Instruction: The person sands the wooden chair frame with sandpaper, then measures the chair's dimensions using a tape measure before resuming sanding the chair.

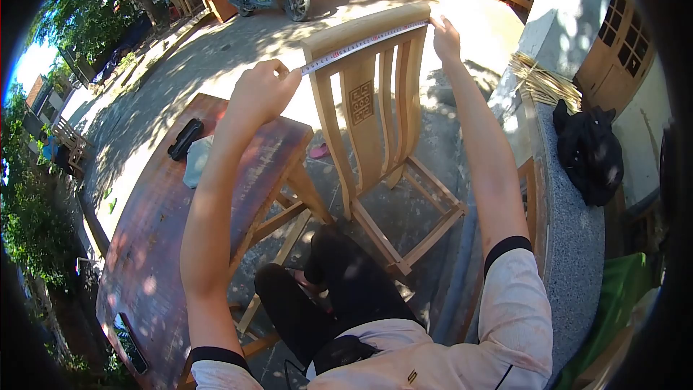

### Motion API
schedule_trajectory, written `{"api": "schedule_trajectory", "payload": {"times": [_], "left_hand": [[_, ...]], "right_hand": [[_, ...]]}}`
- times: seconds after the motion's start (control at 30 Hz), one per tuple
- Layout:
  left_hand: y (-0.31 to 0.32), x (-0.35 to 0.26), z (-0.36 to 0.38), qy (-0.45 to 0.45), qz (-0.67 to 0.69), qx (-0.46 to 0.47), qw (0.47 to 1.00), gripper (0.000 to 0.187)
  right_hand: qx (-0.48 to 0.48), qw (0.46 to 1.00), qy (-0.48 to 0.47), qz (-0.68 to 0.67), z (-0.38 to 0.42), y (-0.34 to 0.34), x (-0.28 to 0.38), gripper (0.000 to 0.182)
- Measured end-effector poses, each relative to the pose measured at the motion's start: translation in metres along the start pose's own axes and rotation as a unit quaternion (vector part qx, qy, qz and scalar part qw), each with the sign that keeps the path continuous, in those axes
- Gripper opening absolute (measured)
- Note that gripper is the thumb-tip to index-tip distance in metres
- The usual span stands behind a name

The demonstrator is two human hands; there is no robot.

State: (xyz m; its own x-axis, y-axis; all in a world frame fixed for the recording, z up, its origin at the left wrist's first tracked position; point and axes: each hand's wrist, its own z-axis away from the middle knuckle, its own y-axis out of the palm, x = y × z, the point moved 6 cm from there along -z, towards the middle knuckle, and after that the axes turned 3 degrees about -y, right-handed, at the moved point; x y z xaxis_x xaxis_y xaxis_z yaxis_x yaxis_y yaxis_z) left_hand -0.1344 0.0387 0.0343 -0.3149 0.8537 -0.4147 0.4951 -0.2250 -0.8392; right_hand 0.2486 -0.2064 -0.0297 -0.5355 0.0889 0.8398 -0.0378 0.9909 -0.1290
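Both hands pinch a measuring tape [364, 45] taut along the top rail of an unfinished wooden chair [375, 112] at twelve o'clock, left hand [263, 90] at one corner, right hand [445, 35] at the other, spanning its width; table [166, 224] at nine o'clock.

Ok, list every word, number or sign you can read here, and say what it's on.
Nothing reads clearly.
Tape measure, stretched between the left hand and right hand along the chair's top rail: marks too small to read.
Chair back slat: a carved square motif, no letters.
Shirt hem: a small dark mark, too blurred to read.
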Motion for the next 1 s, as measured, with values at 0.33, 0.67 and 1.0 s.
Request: {"api": "schedule_trajectory", "payload": {"times": [0.33,0.67,1.0], "left_hand": [[0.018,-0.021,0.025,-0.025,0.115,0.062,0.991,0.048],[0.118,-0.101,0.109,-0.01,0.334,0.203,0.92,0.039],[0.199,-0.115,0.133,-0.159,0.56,0.149,0.8,0.033]], "right_hand": [[-0.037,0.982,-0.142,0.119,-0.002,-0.034,0.034,0.046],[-0.029,0.971,-0.221,0.084,0.063,-0.029,0.085,0.065],[0.154,0.975,0.033,-0.156,0.237,0.007,0.06,0.039]]}}
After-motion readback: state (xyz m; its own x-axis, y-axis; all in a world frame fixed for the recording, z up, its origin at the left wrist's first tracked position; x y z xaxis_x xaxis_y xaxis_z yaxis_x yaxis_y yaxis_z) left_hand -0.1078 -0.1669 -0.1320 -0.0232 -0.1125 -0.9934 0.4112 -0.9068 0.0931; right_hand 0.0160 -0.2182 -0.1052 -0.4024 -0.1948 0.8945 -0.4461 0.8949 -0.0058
